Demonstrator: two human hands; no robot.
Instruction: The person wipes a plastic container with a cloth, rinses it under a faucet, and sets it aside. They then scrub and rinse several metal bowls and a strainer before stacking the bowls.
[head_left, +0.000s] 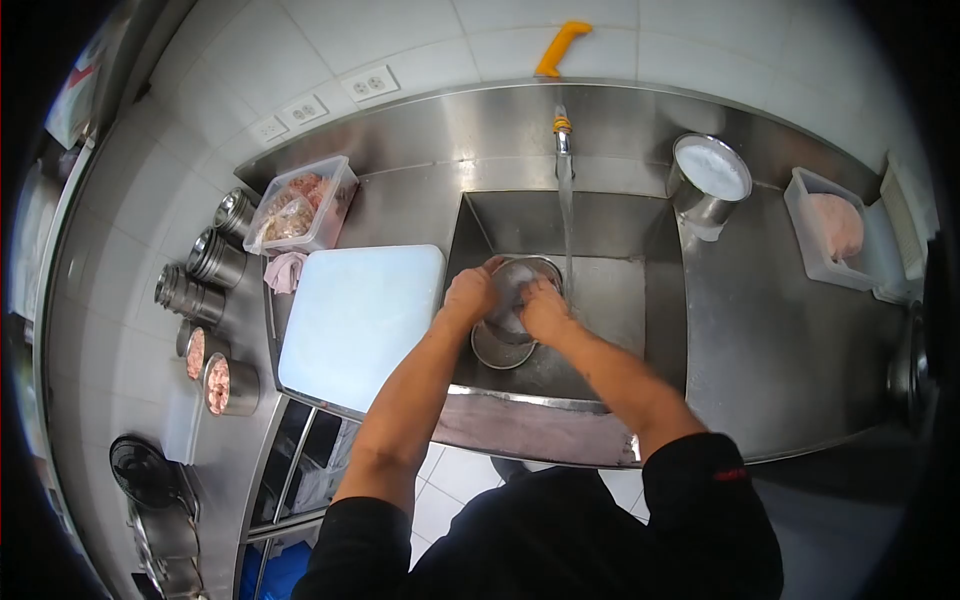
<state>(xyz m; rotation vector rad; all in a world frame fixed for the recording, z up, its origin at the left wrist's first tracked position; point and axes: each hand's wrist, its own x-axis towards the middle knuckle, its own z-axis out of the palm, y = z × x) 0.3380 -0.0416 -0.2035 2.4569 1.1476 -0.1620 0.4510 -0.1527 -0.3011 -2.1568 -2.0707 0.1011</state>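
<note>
Over the sink [620, 300], my left hand [470, 295] grips the rim of a round metal container [545, 265] from the left side. My right hand [545, 310] reaches into that container with its fingers bent. Whitish suds show around them, and whatever the fingers press or hold is hidden. Just below, a second round metal container [503, 350] rests on the sink floor, partly covered by the first. Water runs from the faucet [563, 140] in a stream just right of the held container.
Left of the sink lies a white cutting board [360, 315], with a plastic bin of bagged meat [300, 210] behind it. Several metal canisters [215, 258] line the left counter. To the right stand a metal pot of foamy liquid [712, 170] and a plastic bin with pink meat [838, 228].
</note>
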